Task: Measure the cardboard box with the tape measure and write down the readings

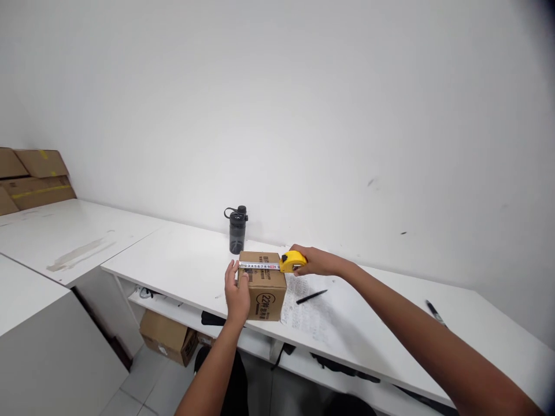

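A small brown cardboard box (267, 301) with dark printing stands near the front edge of the white table. My right hand (318, 261) is closed around a yellow tape measure (293, 262) at the box's upper right edge. Its white blade (260, 266) is drawn out flat across the top of the box, from right to left. My left hand (237, 292) grips the box's left side, thumb towards the top. Its fingertips are at the free end of the blade; whether they pinch it is unclear.
A dark water bottle (237, 231) stands behind the box. Right of the box lie a written paper sheet (306, 320) and a black pen (312, 297); a marker (435, 312) is farther right. An opened carton (167, 338) sits below the table, and cartons (37, 179) are stacked far left.
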### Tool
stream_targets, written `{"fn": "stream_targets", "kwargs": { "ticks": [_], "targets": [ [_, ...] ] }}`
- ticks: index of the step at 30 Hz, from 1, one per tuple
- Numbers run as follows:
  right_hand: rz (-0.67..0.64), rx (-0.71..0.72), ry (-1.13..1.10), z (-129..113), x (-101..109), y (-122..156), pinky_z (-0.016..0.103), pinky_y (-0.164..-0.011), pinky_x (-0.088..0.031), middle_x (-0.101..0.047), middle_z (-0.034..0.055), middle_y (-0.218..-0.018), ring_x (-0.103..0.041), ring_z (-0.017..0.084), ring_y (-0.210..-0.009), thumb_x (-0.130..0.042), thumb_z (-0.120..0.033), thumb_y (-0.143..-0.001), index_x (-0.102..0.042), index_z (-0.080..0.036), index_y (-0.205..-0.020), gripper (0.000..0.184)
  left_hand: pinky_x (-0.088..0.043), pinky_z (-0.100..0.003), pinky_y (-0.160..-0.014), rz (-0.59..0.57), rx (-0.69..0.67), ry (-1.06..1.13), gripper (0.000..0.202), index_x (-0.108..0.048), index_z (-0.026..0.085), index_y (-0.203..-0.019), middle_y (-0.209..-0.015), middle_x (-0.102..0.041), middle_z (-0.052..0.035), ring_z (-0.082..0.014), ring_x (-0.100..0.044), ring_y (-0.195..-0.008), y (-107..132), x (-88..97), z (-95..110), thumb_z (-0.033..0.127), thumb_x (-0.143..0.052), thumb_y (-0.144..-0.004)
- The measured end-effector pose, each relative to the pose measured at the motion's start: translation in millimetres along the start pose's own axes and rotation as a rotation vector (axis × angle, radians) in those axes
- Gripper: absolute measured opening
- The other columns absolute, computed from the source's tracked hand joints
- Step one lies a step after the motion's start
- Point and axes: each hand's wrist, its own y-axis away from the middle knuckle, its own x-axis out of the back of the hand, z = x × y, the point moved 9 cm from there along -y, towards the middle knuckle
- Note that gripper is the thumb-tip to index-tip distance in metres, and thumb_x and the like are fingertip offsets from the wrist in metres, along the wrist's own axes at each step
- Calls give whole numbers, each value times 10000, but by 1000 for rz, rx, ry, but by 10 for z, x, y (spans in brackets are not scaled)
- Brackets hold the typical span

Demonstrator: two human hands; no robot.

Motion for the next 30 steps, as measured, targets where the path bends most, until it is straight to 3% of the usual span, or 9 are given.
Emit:
{"fn": "stream_targets", "kwargs": {
  "ticks": [4,12,18,22,26,30],
  "targets": [
    [43,-70,53,189,31,69,279,-598,-392,-667,2,-913,-611,240,-817,-704,-297,-653,-498,-287,-928,343,-288,-348,-1124,23,-31,-11,355,-593,216,-1193,-1390,-470,-59,-213,-408,-1304,-16,3,21,225,-511,-848],
    [153,-67,23,267,-37,61,272,-562,-368,-641,7,-837,-599,223,-734,-703,-359,-658,-430,-276,-969,423,-398,-386,-1027,53,6,-1,337,-580,201,-1164,-1225,-587,-82,-229,-520,-1175,-42,7,-55,269,-500,-844],
    [148,4,-174,207,-73,91,279,-576,-384,-653,30,-863,-596,226,-748,-676,-590,-671,-453,-260,-994,512,-409,-380,-1014,66,-26,-12,326,-592,182,-1132,-1210,-600,-86,-216,-536,-1146,-55,1,10,258,-499,-830],
    [279,-36,-187,160,10,90,278,-564,-376,-657,46,-865,-589,214,-722,-551,-678,-738,-490,-245,-959,490,-412,-365,-1010,75,-19,13,331,-594,179,-1130,-1212,-602,-83,-210,-540,-1147,-53,11,-11,264,-506,-822],
    [375,-72,-44,-9,52,-19,271,-562,-348,-663,63,-883,-592,215,-725,-530,-678,-753,-527,-230,-917,477,-419,-336,-997,48,-13,18,345,-566,175,-1156,-1227,-586,-86,-196,-538,-1149,-35,-6,-59,282,-497,-835],
    [362,2,69,-484,-159,-284,274,-565,-329,-670,72,-878,-596,227,-738,-525,-703,-743,-537,-223,-890,502,-420,-335,-991,-6,-33,19,347,-547,173,-1174,-1239,-571,-93,-200,-536,-1149,-7,-43,-20,279,-475,-851]
  ]
}}
